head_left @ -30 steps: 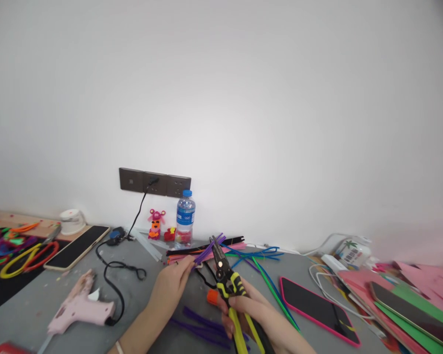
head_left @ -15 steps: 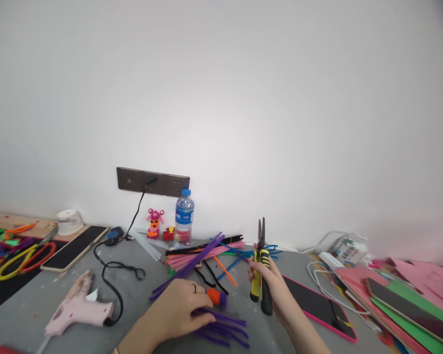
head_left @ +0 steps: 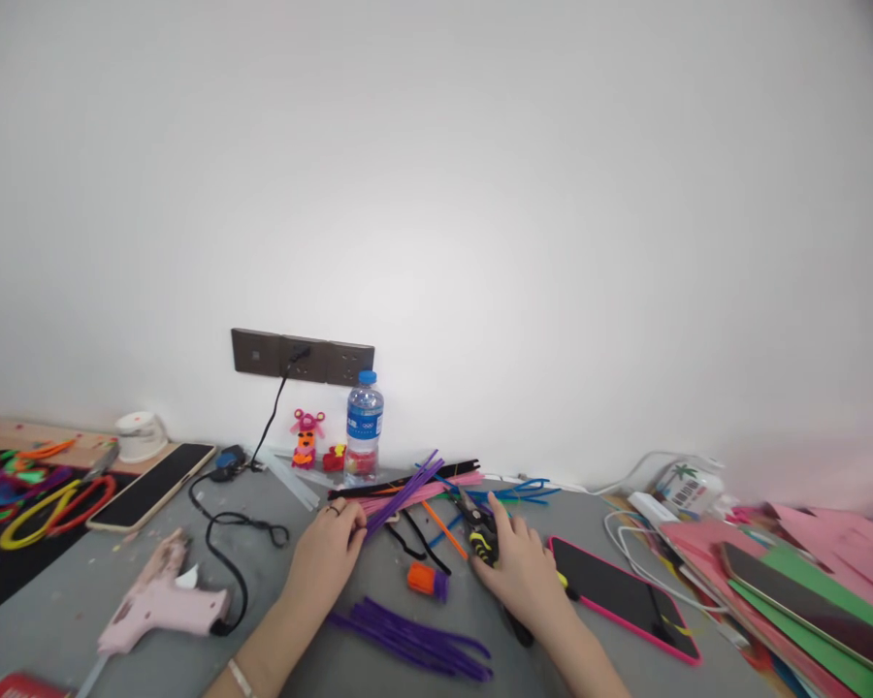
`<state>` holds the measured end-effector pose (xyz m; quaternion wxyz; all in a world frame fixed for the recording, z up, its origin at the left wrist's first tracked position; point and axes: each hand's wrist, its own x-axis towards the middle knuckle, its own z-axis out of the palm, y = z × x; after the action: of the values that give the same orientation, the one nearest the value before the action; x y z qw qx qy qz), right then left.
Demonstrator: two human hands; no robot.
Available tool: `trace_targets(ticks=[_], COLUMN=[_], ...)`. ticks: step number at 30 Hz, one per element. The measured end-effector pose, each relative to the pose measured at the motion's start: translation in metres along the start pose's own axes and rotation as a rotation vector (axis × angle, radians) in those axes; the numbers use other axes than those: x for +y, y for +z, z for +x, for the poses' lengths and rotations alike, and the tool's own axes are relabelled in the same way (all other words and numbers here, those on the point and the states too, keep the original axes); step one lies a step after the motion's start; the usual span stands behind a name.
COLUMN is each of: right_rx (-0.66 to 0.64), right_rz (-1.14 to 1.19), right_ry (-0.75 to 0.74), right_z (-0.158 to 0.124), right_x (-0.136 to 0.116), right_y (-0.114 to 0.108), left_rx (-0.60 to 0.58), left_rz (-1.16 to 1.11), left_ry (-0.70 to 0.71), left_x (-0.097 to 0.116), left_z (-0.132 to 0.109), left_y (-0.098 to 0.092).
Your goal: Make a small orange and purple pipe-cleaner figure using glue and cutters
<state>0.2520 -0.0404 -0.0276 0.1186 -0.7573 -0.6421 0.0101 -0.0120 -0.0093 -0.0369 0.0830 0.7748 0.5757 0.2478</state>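
My left hand [head_left: 329, 548] is at the near end of a bundle of long purple pipe cleaners [head_left: 407, 492], its fingertips closed on them. The bundle lies across pink and black pipe cleaners. My right hand [head_left: 522, 564] rests over black-and-yellow pliers [head_left: 482, 531] lying on the table, fingers stretched out over the handles, which it partly hides. Between my hands lies a small orange and purple roll [head_left: 428, 581]. Nearer to me is a loose bunch of purple pipe cleaners [head_left: 414, 638].
A pink glue gun [head_left: 167, 606] with a black cord lies left, near a phone [head_left: 152, 488] and scissors [head_left: 65, 509]. A water bottle [head_left: 365, 427] and small figure [head_left: 306, 441] stand by the wall. Right are a pink-edged tablet [head_left: 626, 601] and coloured sheets [head_left: 800, 591].
My right hand has lowered the pliers to the table and loosened its fingers. My left hand has left the near purple bunch and moved up to the longer purple pipe cleaners.
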Motion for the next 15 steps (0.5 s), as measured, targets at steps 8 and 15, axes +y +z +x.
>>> trace_targets(ticks=[8, 15], right_rx=[0.049, 0.218], right_rz=[0.049, 0.226], right_ry=[-0.02, -0.056], right_z=[0.005, 0.011], right_x=[0.005, 0.006], right_y=[0.01, 0.009], left_rx=[-0.006, 0.144], left_rz=[0.176, -0.058], left_ry=[0.009, -0.037], left_x=[0.004, 0.008], left_z=[-0.002, 0.001], left_y=[-0.001, -0.008])
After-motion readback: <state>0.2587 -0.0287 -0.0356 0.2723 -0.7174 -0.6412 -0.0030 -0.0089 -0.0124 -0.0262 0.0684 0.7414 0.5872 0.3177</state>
